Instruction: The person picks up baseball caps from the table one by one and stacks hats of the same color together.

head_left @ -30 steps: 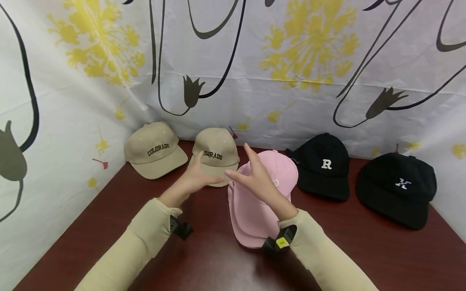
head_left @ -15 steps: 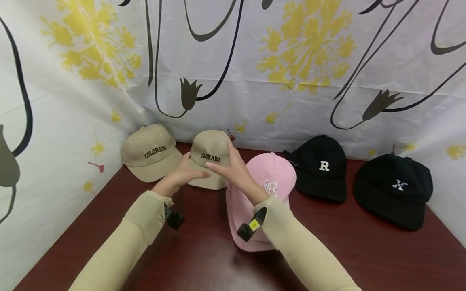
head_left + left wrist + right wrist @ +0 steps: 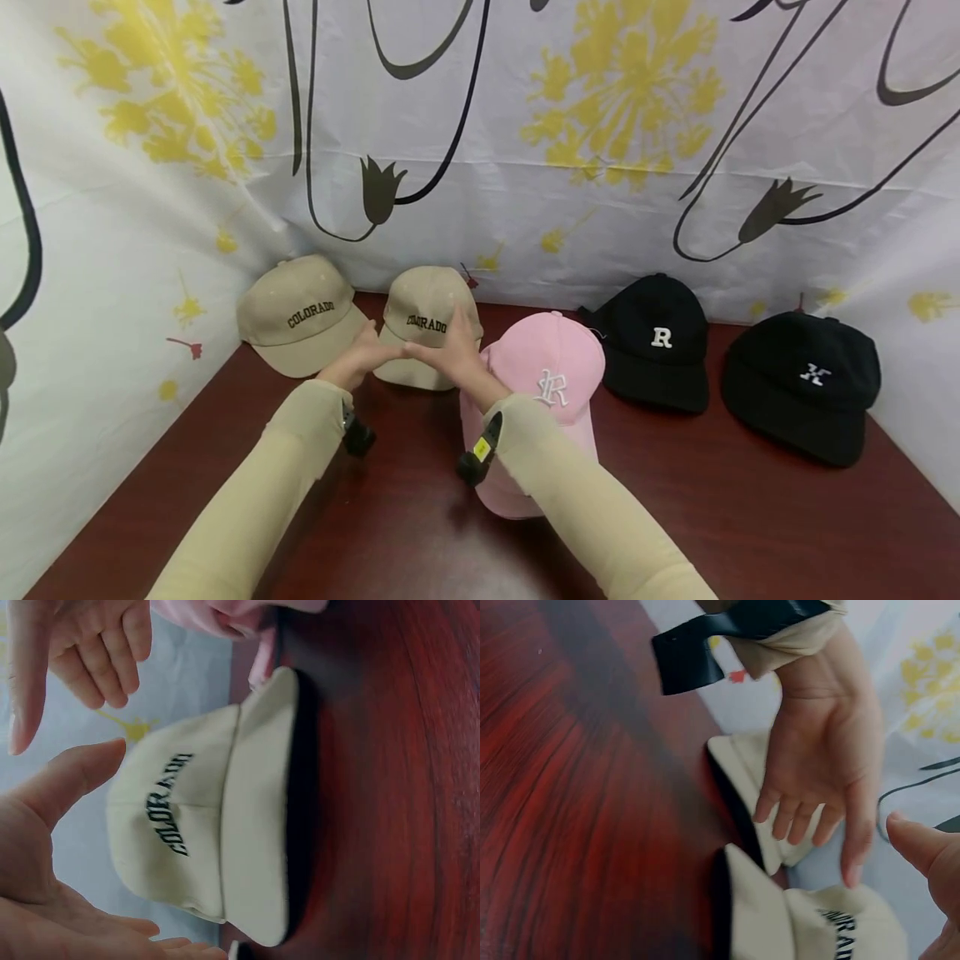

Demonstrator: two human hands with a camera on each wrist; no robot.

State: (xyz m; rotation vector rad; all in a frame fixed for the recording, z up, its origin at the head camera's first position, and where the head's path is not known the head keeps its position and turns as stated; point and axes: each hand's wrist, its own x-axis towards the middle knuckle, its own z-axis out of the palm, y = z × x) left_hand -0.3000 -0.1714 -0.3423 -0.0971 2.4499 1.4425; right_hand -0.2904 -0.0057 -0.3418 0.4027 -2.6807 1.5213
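A beige baseball cap (image 3: 420, 312) with dark COLORADO lettering sits on the dark red table, brim towards me. My left hand (image 3: 362, 357) is at its left and front, fingers relaxed and apart. My right hand (image 3: 455, 354) is on its right side, thumb extended towards the left hand. In the left wrist view, gaps show between the cap's crown (image 3: 172, 802) and both hands, the left hand (image 3: 45, 847) and the right hand (image 3: 90, 652). The right wrist view shows the left palm (image 3: 817, 750) with straight fingers above the brims.
A second beige COLORADO cap (image 3: 300, 312) sits at the left by the fabric wall. Right of my hands lie stacked pink caps (image 3: 551, 358), partly under my right forearm. Farther right are a black cap with an R (image 3: 656, 342) and another black cap (image 3: 802, 383). Patterned fabric (image 3: 480, 150) hangs behind.
Both hands have moved forward to the middle beige cap and closer to each other, the right hand passing left over the pink caps. The caps stay put while the head view shifts slightly.
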